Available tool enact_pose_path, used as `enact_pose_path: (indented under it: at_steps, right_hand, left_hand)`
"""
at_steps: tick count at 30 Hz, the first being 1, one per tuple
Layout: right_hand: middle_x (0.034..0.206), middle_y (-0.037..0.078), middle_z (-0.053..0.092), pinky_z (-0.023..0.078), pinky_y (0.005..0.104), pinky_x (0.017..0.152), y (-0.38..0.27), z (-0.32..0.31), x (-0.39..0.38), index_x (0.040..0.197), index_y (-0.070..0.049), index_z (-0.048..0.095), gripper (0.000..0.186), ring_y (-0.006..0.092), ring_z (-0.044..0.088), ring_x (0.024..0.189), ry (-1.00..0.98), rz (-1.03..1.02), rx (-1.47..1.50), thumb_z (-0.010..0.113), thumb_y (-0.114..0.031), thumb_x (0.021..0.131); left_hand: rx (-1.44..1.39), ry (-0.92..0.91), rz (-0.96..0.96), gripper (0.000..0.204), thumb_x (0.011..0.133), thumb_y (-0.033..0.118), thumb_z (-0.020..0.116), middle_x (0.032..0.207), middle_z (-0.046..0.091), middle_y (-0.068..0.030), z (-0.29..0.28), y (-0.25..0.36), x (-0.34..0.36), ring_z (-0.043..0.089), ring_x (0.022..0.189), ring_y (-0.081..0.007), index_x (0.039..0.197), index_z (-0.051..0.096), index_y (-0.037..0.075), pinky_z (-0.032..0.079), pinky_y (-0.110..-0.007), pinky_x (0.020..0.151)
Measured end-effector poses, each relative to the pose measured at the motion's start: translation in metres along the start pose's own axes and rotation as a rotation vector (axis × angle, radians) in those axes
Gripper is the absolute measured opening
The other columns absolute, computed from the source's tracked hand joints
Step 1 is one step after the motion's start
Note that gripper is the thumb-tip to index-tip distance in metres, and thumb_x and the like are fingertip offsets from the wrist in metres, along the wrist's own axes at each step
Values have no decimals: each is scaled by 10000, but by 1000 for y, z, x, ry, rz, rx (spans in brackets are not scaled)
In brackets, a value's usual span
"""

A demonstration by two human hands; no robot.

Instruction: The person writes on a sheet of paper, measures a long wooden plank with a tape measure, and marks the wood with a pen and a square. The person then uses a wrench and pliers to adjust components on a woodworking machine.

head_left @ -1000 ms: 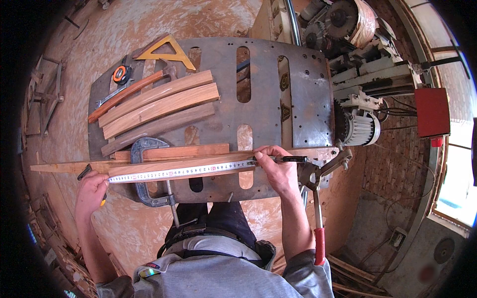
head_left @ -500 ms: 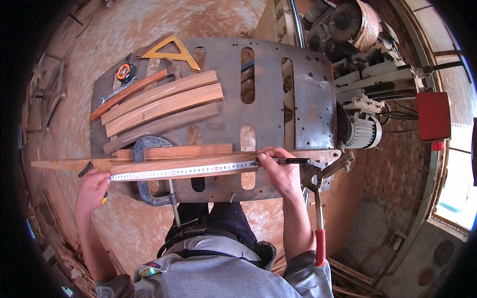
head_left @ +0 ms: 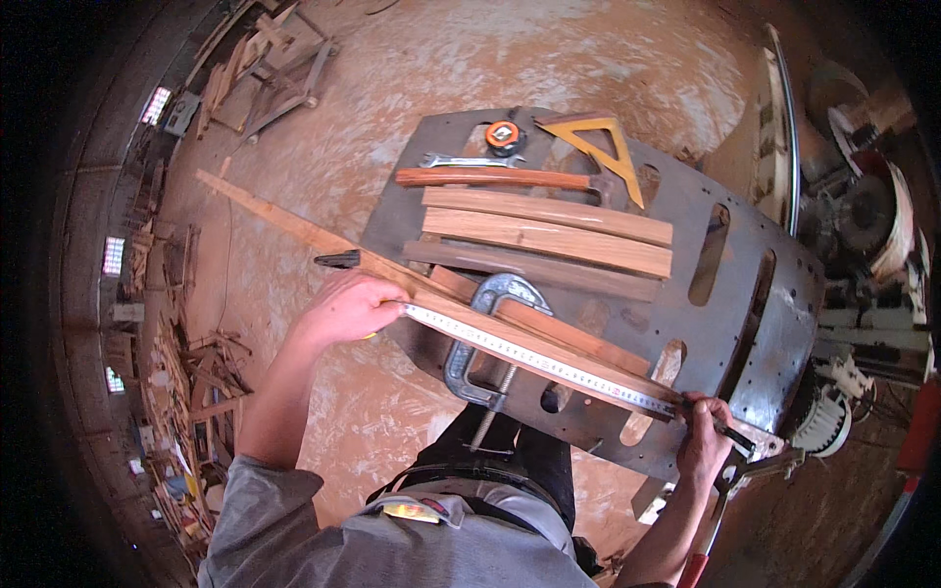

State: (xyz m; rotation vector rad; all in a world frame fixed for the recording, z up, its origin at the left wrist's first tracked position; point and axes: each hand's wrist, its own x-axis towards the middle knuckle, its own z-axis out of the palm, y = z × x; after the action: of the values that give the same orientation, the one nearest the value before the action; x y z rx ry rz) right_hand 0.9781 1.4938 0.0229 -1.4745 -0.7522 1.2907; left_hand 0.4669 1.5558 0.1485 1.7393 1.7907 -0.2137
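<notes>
My left hand [head_left: 352, 305] is closed on the left end of a white tape measure blade [head_left: 525, 352], with some yellow showing beneath it. The blade lies along a long wooden board [head_left: 270, 211]. My right hand [head_left: 703, 433] grips a black pen or marker [head_left: 737, 442] at the blade's right end. Between them a grey C-clamp [head_left: 458, 362] sits around the board's edge, beside a shorter reddish strip [head_left: 598, 347]. A small black object [head_left: 336, 260] rests by my left hand.
The slotted metal table [head_left: 740, 309] holds several strips [head_left: 544, 240], a wooden-handled hammer [head_left: 490, 177], a wrench [head_left: 469, 162], an orange-black tape measure [head_left: 504, 138] and a yellow triangle square [head_left: 619, 162]. Machinery [head_left: 863, 211] stands at right; scrap wood [head_left: 201, 377] is piled at left.
The view has swung toward the left, so the table appears rotated and shifted right, and the wood piles show more. Both hands remain at the two ends of the tape blade.
</notes>
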Motion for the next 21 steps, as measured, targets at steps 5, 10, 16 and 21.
enact_pose_path:
  at_steps: [5, 10, 16, 21]
  right_hand:
    - [1008, 149, 687, 538, 330, 837, -6, 3, -1, 904, -13, 594, 189, 196, 642, 856, -14, -17, 43, 677, -172, 964]
    - [991, 148, 688, 554, 334, 814, -4, 3, 1, 898, -12, 589, 198, 193, 647, 831, 10, -43, 36, 672, -177, 968]
    - [954, 145, 682, 517, 328, 781, -9, 9, 1, 878, -4, 579, 141, 192, 625, 807, 94, -26, 28, 605, -109, 968]
    - [928, 142, 671, 536, 329, 767, -5, 6, 3, 882, 2, 576, 166, 197, 631, 797, 125, -16, 57, 615, -130, 975]
  left_hand:
    - [-18, -26, -4, 240, 893, 296, 601, 826, 704, -134, -4, 7, -2, 685, 809, -325, 980, 744, 123, 503, -447, 687]
    - [-4, 7, 59, 230, 886, 286, 590, 842, 700, -149, -4, 7, 0, 665, 832, -361, 964, 741, 131, 495, -471, 706]
    - [33, 76, 155, 201, 888, 242, 614, 799, 677, -145, -2, 3, 4, 657, 792, -354, 956, 729, 92, 487, -457, 678]
    - [19, 85, 177, 197, 889, 239, 612, 845, 693, -141, 0, -2, 6, 667, 821, -347, 956, 733, 98, 498, -457, 698]
